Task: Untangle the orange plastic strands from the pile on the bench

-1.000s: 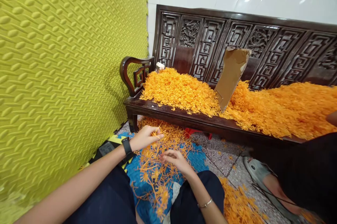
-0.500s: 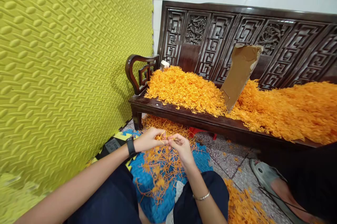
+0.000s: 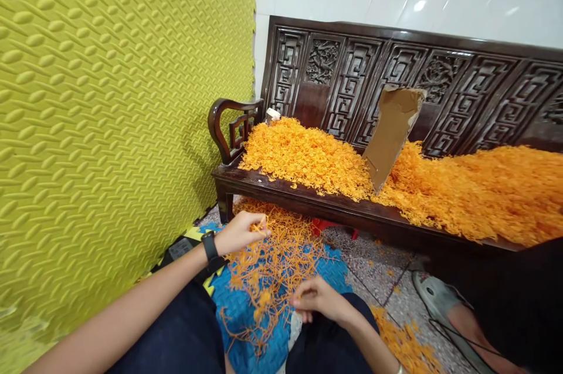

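My left hand (image 3: 241,232), with a black watch on its wrist, pinches a thin orange strand (image 3: 260,225) between thumb and fingers. It is above a tangled heap of orange strands (image 3: 281,251), which look like plastic and spread over a blue foam mat (image 3: 246,327). Apart from it and lower, my right hand (image 3: 320,299) is closed near my right knee, thumb against curled fingers. A speck of orange shows at its fingertips, too small to name. On the dark wooden bench (image 3: 281,187) lies a pile of small orange pieces (image 3: 308,157).
Brown cardboard (image 3: 391,133) stands upright between that pile and a second orange pile (image 3: 497,186). Yellow foam matting (image 3: 123,104) rises on my left. Something red (image 3: 323,224) is under the bench. Another person's shoe (image 3: 440,298) rests at right, near orange pieces on the floor (image 3: 404,339).
My hands were together above the strands and have separated. The right hand has moved down towards my knee, while the left stays over the heap with a strand. The view has tilted slightly upward.
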Demonstrator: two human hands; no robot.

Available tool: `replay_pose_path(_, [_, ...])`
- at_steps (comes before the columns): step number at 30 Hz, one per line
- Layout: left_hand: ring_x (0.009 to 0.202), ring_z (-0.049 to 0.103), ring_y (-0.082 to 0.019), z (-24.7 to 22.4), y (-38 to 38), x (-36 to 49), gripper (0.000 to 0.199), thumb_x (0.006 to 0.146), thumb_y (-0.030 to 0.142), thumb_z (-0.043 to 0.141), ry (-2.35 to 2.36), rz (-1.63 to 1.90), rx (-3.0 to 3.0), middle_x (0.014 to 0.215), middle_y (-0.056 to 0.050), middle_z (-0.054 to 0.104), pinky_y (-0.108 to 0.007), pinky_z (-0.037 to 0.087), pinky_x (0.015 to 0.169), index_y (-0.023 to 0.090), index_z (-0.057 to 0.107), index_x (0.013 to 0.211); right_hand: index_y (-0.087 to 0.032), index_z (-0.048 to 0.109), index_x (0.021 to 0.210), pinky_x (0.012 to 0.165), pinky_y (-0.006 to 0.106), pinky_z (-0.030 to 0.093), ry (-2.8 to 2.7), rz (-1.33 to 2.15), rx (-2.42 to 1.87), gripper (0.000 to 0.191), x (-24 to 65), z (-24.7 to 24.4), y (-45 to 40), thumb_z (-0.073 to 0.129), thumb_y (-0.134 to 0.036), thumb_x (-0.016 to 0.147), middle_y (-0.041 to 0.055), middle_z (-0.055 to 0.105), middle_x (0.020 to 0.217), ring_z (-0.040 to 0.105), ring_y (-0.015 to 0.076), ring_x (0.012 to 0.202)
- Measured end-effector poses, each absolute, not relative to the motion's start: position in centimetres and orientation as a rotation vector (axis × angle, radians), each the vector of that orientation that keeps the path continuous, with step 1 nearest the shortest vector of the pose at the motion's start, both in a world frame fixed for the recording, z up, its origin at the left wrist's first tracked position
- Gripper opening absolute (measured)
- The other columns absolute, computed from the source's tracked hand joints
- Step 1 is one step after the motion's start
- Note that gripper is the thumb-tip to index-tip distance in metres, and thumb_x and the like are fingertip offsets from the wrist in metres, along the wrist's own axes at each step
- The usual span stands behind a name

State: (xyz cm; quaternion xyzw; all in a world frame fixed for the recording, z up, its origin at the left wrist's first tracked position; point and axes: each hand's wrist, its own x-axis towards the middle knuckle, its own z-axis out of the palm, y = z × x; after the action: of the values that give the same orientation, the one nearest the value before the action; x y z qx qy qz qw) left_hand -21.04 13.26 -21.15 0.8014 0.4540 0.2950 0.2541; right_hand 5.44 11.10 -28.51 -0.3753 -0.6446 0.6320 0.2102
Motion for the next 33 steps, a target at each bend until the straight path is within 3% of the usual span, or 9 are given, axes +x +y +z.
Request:
replay_pose_path(2, [0.059, 0.042, -0.01, -20.4, 13.8, -21.4, 0.027, 0.079, 0.035, 0.052, 1.256, 0.921, 2.13, 0.06, 0.004, 0.046, -0.021, 0.033, 0.059, 0.015, 0.046, 0.062, -0.019, 0.067, 0.088, 0.068, 0.029, 0.05, -1.678, 1.559, -0.849, 0.026, 3.6, -25.7, 12.8, 0.065, -0.036, 0.069, 0.0045, 0.066, 0.082, 0.062, 0.0145, 0.072])
replay_pose_path(4, [0.061, 0.044, -0.01, -19.7, 13.9, -21.4, 0.027, 0.078, 0.035, 0.053, 1.286, 1.016, 2.103, 0.062, 0.004, 0.048, -0.021, 0.034, 0.062, 0.015, 0.047, 0.063, -0.029, 0.052, 0.118, 0.089, 0.036, 0.044, -1.527, 1.331, -0.681, 0.048, 2.8, -23.1, 15.2, 0.063, -0.034, 0.072, 0.0055, 0.054, 0.12, 0.056, 0.0167, 0.104])
replay_pose_path(7, [0.062, 0.046, -0.011, -19.2, 13.8, -21.0, 0.025, 0.078, 0.034, 0.054, 1.301, 1.038, 2.118, 0.063, 0.004, 0.05, -0.023, 0.035, 0.063, 0.015, 0.048, 0.063, -0.039, 0.021, 0.135, 0.093, 0.041, 0.041, -1.536, 1.387, -0.67, 0.087, 2.5, -22.9, 17.3, 0.071, -0.024, 0.065, 0.0056, 0.03, 0.141, 0.048, 0.0177, 0.116])
replay_pose_path(9, [0.061, 0.046, -0.011, -19.1, 13.6, -20.7, 0.025, 0.078, 0.034, 0.053, 1.284, 0.993, 2.147, 0.062, 0.004, 0.05, -0.023, 0.035, 0.063, 0.014, 0.049, 0.063, -0.036, 0.022, 0.135, 0.088, 0.043, 0.044, -1.606, 1.574, -0.759, 0.089, 2.3, -25.6, 16.8, 0.072, -0.023, 0.062, 0.0094, 0.035, 0.138, 0.053, 0.0192, 0.11])
replay_pose_path(13, [0.061, 0.045, -0.011, -19.1, 13.2, -20.2, 0.026, 0.078, 0.036, 0.054, 1.257, 0.92, 2.162, 0.06, 0.004, 0.05, -0.023, 0.035, 0.062, 0.014, 0.05, 0.063, -0.021, 0.059, 0.11, 0.085, 0.039, 0.047, -1.679, 1.749, -0.906, 0.049, 1.8, -31.5, 13.8, 0.07, -0.032, 0.064, 0.0085, 0.064, 0.105, 0.063, 0.018, 0.089])
replay_pose_path(15, [0.059, 0.045, -0.011, -19.2, 13.2, -20.1, 0.027, 0.078, 0.036, 0.053, 1.252, 0.864, 2.126, 0.059, 0.004, 0.05, -0.023, 0.036, 0.061, 0.014, 0.051, 0.063, -0.016, 0.065, 0.095, 0.084, 0.036, 0.047, -1.637, 1.722, -0.911, 0.035, 1.3, -32.4, 12.5, 0.066, -0.037, 0.068, 0.0071, 0.067, 0.09, 0.064, 0.0175, 0.083])
replay_pose_path(22, [0.065, 0.047, -0.011, -20.0, 13.2, -20.1, 0.025, 0.082, 0.033, 0.049, 1.101, 0.75, 2.09, 0.065, 0.002, 0.053, -0.023, 0.036, 0.064, 0.013, 0.056, 0.069, -0.024, 0.05, 0.115, 0.086, 0.032, 0.046, -1.45, 1.439, -0.722, 0.044, -1.4, -27.9, 11.5, 0.061, -0.034, 0.074, 0.0069, 0.055, 0.115, 0.058, 0.0157, 0.096])
replay_pose_path(29, [0.072, 0.051, -0.013, -20.3, 13.1, -20.5, 0.022, 0.083, 0.031, 0.05, 0.95, 0.733, 1.955, 0.074, 0.0, 0.059, -0.024, 0.038, 0.069, 0.012, 0.06, 0.077, -0.019, 0.054, 0.101, 0.075, 0.026, 0.048, -1.332, 1.467, -0.784, 0.039, -3.8, -26.5, 12.4, 0.068, -0.03, 0.066, 0.0018, 0.061, 0.086, 0.059, 0.0114, 0.074])
replay_pose_path(33, [0.078, 0.053, -0.014, -20.5, 13.2, -20.7, 0.022, 0.083, 0.031, 0.049, 0.989, 0.88, 1.836, 0.08, -0.002, 0.059, -0.026, 0.041, 0.074, 0.013, 0.06, 0.083, -0.018, 0.056, 0.096, 0.079, 0.027, 0.047, -1.368, 1.397, -0.791, 0.037, -4.1, -26.8, 12.1, 0.07, -0.029, 0.064, 0.0016, 0.061, 0.085, 0.058, 0.0124, 0.078])
